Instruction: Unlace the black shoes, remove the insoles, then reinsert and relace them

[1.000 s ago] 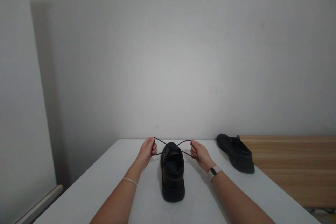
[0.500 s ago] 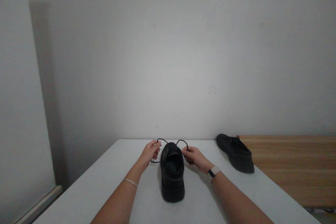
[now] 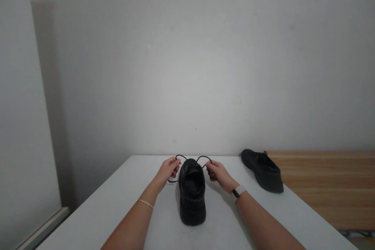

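Note:
A black shoe (image 3: 192,207) stands upright on the white table, its heel toward me and its toe toward the wall. My left hand (image 3: 169,168) is closed on one black shoelace (image 3: 181,156) just left of the shoe; the loose end hangs below the fingers toward the shoe's side. On the other side my right hand (image 3: 216,172) pinches the second lace (image 3: 203,157), which arcs up from the front of the shoe. Neither hand touches the shoe body. The lacing itself is mostly hidden behind the shoe's tongue and collar.
A second black shoe (image 3: 262,170) rests at the table's right edge, toe toward the wall. The white table (image 3: 117,207) meets a pale wall (image 3: 187,66) at the back. A wood-grain surface (image 3: 328,187) lies beyond the table on the right.
My right hand has shifted its fingers slightly up and outward along the lace, away from the shoe. My left hand and the shoe have barely moved.

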Demonstrator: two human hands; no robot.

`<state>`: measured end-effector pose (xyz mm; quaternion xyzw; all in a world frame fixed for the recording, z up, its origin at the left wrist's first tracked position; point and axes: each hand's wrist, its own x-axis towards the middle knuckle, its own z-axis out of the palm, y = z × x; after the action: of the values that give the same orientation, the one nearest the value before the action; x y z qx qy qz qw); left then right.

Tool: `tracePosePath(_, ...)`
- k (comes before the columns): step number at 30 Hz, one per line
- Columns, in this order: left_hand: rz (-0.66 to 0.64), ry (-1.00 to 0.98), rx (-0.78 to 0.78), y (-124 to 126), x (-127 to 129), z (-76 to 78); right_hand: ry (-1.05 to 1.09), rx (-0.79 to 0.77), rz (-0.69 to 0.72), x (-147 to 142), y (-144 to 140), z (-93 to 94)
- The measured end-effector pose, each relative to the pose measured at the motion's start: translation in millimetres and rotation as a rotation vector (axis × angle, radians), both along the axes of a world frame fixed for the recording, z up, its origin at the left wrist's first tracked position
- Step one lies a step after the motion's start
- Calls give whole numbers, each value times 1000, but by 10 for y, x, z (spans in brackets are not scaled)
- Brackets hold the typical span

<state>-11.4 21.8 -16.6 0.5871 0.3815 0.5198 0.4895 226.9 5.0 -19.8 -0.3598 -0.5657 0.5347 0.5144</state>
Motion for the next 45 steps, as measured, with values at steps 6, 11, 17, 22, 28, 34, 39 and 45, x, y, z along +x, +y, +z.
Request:
tracePosePath(6,14,9,-6,-35,3,20,45,2,-64,-2,41,-14)
tracePosePath(11,20,6,-6,-55,10,46,102,35,-114,25,27,29)
tracePosePath(17,-18,-72,19,-152,15,152,184,153,-21,-5,-33,102)
tracePosePath(22,4,-148,60,-191,10,197,171,146,-80,-35,7,78)
tracePosePath(28,94,-122,41,-140,6,167,174,145,-45,-15,32,35)
tracePosePath(34,186,-129,14,-70,-13,107,153,134,-30,-21,6,41)
tracePosePath(39,160,-83,5,-55,-10,82,154,114,-6,-36,28,11)
tracePosePath(45,98,30,-31,-49,10,48,116,111,14,-47,33,-22)
